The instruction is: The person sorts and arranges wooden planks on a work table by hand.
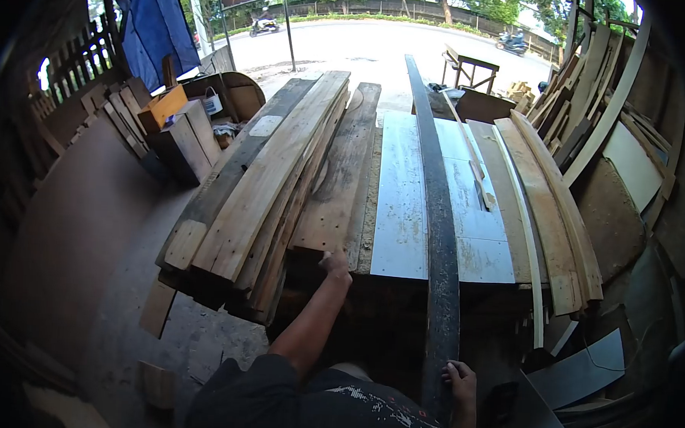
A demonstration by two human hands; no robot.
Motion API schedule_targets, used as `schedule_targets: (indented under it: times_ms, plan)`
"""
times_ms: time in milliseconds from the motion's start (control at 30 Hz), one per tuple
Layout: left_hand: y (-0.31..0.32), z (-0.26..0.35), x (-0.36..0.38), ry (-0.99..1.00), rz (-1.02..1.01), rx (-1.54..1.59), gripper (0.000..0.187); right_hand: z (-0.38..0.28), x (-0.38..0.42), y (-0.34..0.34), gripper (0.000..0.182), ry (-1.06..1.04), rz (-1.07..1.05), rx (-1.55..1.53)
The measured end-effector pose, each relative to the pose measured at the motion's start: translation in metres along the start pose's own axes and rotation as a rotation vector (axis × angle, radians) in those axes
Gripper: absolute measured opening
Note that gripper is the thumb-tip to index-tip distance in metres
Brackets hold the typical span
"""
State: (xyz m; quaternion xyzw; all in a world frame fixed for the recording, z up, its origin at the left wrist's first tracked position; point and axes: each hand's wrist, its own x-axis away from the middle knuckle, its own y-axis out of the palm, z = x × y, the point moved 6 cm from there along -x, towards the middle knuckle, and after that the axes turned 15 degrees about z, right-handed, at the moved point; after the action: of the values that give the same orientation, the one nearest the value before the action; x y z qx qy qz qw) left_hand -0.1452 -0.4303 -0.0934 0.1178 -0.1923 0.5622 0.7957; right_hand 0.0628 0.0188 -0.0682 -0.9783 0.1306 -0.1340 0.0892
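Observation:
A long dark plank runs lengthwise over the white panels and juts past the bench's near edge towards my body. My right hand is at its near right edge, with curled fingers gripping that side. Further left, my left hand is closed around the near end of a wide brown board, which has small dark holes near that end. The underside of my left grip is hidden. A stack of rough planks lies just left of that board.
White panels cover the bench's middle. Curved boards lie along its right side. Timber and sheets lean at the right wall. A grey cabinet stands at left. Beyond the opening are a small wooden stand and a road.

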Motion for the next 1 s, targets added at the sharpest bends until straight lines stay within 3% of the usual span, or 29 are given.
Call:
schedule_targets:
  times_ms: [33, 133, 333, 433, 467, 600, 700, 833, 1000]
  plan:
    - [0.008, -0.003, 0.006, 0.057, -0.068, -0.04, 0.02, 0.003, -0.001, 0.0, 0.024, -0.004, 0.002, 0.012]
    - [0.032, -0.019, 0.03, -0.194, -0.309, -0.145, 0.024, 0.002, 0.001, 0.003, 0.024, 0.018, 0.01, 0.004]
    - [0.034, -0.046, 0.035, -0.323, -0.183, 0.059, 0.036, 0.001, 0.004, 0.001, 0.023, 0.0, 0.022, 0.021]
    - [0.033, -0.032, 0.022, -0.331, -0.187, 0.307, 0.057, 0.007, 0.005, -0.001, 0.023, -0.006, 0.034, 0.015]
    - [0.029, -0.03, 0.011, -0.342, -0.071, 0.203, 0.059, 0.009, 0.006, -0.003, 0.023, -0.005, 0.036, 0.006]
    - [0.037, -0.039, 0.004, -0.385, -0.27, 0.373, 0.048, 0.004, 0.006, -0.002, 0.023, -0.01, 0.038, -0.011]
    - [0.013, -0.033, 0.047, -0.366, -0.49, 0.51, 0.041, 0.001, 0.007, -0.002, 0.024, 0.006, 0.021, -0.024]
    - [-0.055, 0.044, 0.161, -0.343, -0.74, 0.411, 0.043, 0.002, 0.003, -0.001, 0.024, 0.007, 0.026, 0.004]
    - [-0.066, 0.187, 0.254, 0.0, -1.027, 0.451, 0.045, 0.0, 0.001, 0.002, 0.024, 0.008, -0.011, 0.063]
